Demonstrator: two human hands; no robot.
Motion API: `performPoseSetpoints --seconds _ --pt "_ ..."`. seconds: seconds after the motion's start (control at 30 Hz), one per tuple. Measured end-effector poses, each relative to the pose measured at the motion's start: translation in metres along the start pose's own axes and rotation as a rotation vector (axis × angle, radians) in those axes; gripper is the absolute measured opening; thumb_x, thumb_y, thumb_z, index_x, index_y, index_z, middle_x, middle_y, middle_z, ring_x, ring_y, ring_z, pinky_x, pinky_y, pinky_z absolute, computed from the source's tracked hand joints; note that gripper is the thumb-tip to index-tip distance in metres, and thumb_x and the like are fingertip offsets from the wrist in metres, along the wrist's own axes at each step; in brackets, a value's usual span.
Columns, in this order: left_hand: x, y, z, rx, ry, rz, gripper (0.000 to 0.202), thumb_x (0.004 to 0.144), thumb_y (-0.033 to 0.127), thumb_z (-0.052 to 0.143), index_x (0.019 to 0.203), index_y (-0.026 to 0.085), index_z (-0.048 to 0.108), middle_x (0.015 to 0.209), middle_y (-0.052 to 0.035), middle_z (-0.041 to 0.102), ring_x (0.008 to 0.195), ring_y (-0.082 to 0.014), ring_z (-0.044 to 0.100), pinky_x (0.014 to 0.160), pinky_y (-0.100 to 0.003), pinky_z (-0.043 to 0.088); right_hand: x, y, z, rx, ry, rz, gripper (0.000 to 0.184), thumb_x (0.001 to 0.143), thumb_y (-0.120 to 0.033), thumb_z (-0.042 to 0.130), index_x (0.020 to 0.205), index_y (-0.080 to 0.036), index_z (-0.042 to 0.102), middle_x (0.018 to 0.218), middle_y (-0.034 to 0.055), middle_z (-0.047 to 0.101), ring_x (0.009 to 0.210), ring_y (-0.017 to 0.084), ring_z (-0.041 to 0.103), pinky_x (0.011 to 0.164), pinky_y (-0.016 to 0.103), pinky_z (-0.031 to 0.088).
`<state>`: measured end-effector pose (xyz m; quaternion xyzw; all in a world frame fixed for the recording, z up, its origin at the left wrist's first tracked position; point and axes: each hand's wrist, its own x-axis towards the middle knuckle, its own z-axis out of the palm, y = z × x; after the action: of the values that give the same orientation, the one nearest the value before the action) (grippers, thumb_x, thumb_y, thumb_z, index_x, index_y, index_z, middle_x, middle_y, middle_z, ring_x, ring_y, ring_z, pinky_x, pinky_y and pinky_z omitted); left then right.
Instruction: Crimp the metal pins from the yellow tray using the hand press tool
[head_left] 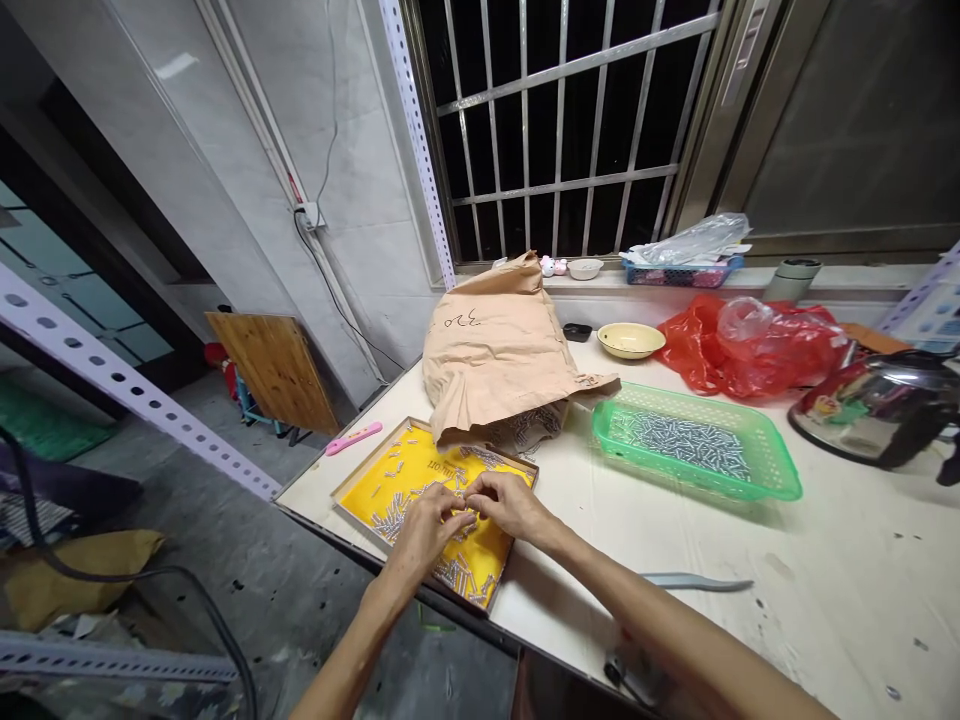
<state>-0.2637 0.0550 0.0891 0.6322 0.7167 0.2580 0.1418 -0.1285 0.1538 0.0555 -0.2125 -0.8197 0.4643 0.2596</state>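
My left hand (429,530) and my right hand (511,505) almost meet above a shallow tray (351,512) with a bright yellow bottom. The fingers of both are pinched together; whatever lies between the fingertips is too small or hidden to make out. Small silvery rod-shaped metal pieces (388,520) lie scattered and heaped in the tray, around and below my hands. Behind the tray, a large brown paper sack (499,335) lies with its mouth toward it, and more of the metal pieces show in the opening.
Right of the sack stands a green plastic basket (780,478) holding many metal pieces. A grey blade-like tool (701,581) lies near my right forearm, and a pink cutter (354,438) left of the tray. Farther back are a yellow bowl (631,341), red bags (780,350) and a kettle (874,410).
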Motion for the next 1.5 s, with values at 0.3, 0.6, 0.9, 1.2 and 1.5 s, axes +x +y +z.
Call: performPoseSetpoints --seconds 0.3,0.6,0.9,1.2,1.5 --pt "0.003 0.001 -0.016 -0.565 -0.210 -0.250 0.037 0.071 0.051 0.061 0.065 0.014 0.061 0.061 0.0015 0.055 0.050 -0.0088 0.050 0.052 -0.021 0.039 0.001 -0.005 -0.005 0.225 -0.035 -0.073 0.019 0.084 -0.018 0.051 0.102 -0.017 0.056 0.064 -0.0055 0.049 0.057 0.009 0.045 0.053 0.019 0.035" --pt "0.003 -0.033 -0.005 -0.224 -0.002 -0.327 0.037 0.069 0.049 0.059 0.073 0.014 0.069 0.070 -0.0027 0.061 0.050 -0.0134 0.055 0.053 -0.027 0.045 -0.016 0.001 0.007 -0.687 -0.194 -0.202 0.012 0.087 -0.022 0.053 0.088 -0.023 0.065 0.091 0.0053 0.056 0.093 0.021 0.047 0.077 0.033 0.036" --pt "-0.013 -0.019 0.008 0.093 0.031 0.038 0.026 0.084 0.023 0.047 0.099 0.022 0.068 0.095 -0.0071 0.059 0.091 -0.0191 0.058 0.082 -0.033 0.047 -0.007 0.006 0.016 -0.392 -0.157 -0.045 0.011 0.086 -0.015 0.050 0.082 -0.014 0.060 0.088 0.0081 0.061 0.085 0.018 0.052 0.078 0.032 0.039" --pt "-0.010 0.003 0.005 0.040 0.011 0.092 0.028 0.090 0.028 0.039 0.095 0.019 0.065 0.091 -0.0075 0.061 0.086 -0.0181 0.057 0.079 -0.031 0.045 0.004 0.007 0.000 0.135 -0.116 0.105 0.021 0.087 -0.034 0.051 0.092 -0.014 0.056 0.070 -0.0002 0.061 0.060 0.010 0.058 0.054 0.021 0.046" --pt "-0.014 0.005 -0.001 0.108 0.047 0.118 0.029 0.093 0.034 0.034 0.090 0.020 0.059 0.086 -0.0052 0.058 0.080 -0.0171 0.056 0.074 -0.028 0.042 0.005 -0.007 -0.002 0.460 -0.090 0.197 0.031 0.075 -0.045 0.064 0.084 -0.015 0.057 0.067 -0.0014 0.058 0.062 0.012 0.059 0.060 0.025 0.050"
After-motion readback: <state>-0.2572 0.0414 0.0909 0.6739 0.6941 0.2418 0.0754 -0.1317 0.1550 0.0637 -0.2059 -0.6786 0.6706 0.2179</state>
